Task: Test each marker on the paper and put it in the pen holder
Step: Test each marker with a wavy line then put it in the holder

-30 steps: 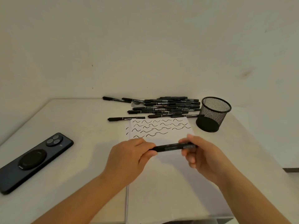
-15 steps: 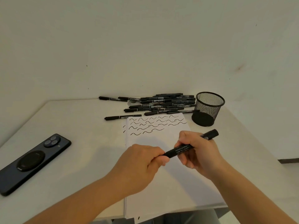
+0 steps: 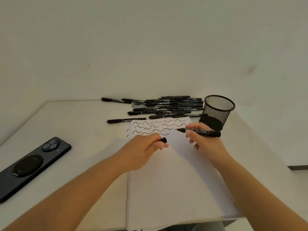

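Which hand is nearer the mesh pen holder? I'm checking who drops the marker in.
Right. The right hand, gripping the uncapped marker, sits just in front of the mesh pen holder; the left hand, pinching the cap, is farther left.

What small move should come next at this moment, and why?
Probably lower the marker tip to the paper and draw a short squiggle. The right hand grips the marker uncapped, tip pointing left over the sheet's right side beside the last row of squiggles, while the left hand holds the cap. The pen holder looks empty.
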The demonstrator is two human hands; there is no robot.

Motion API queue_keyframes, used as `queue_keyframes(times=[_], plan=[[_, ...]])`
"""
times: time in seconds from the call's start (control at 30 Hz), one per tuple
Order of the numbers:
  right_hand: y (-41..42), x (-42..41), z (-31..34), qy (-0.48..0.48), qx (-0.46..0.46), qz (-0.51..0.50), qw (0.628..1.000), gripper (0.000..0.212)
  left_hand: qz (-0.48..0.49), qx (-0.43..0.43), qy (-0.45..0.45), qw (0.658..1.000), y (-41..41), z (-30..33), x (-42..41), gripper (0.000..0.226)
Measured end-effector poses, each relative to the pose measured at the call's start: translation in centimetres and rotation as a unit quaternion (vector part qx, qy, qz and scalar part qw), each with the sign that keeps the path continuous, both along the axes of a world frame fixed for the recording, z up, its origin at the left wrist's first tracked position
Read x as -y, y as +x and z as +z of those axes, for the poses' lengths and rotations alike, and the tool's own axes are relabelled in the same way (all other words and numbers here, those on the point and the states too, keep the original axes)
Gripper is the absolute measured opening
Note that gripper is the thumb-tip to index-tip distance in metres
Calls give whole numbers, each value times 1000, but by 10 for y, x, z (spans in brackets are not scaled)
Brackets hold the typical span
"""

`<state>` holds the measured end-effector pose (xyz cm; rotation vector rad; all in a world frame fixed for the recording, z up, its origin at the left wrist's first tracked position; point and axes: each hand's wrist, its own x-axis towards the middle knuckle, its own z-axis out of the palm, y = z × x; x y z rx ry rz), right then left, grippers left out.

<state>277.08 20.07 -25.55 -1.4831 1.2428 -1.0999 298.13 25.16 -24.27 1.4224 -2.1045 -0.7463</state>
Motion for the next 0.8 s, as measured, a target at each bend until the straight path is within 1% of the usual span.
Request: queue_keyframes(times=[0.03,0.1,0.2,0.27,0.33,0.43,0.47,0.57,0.7,0.8], plan=[[2,5,-2,1,3,-21,1000,11,-4,40,-10,999,-4,-7,5,20],[5,12,-4,-2,10,-49,999,12,-3,90,-23,996,-6,-18,12,30],[11,25,-6,18,11,-72,997,4,-12,98,-44,994,-2,-29,13,32],[16,34,-7,32,-6,-84,996,8,-14,102,-56,993,1,-33,13,34],[24,43,-8,41,-3,-94,995,11,-12,112,-62,992,2,-34,13,34],[33,50,-16,19,-40,-115,992,17,0,174,-108,979,-4,-31,20,32],[33,51,-18,6,-56,-124,991,18,8,180,-127,975,-5,-31,23,31],[32,52,-23,-21,-88,-112,990,14,15,158,-159,974,-5,-34,26,28],[36,50,-24,-34,-130,-44,990,11,2,135,-142,981,-2,-37,27,32],[34,51,-24,-39,-146,-74,986,14,3,135,-131,982,-2,-36,27,40]])
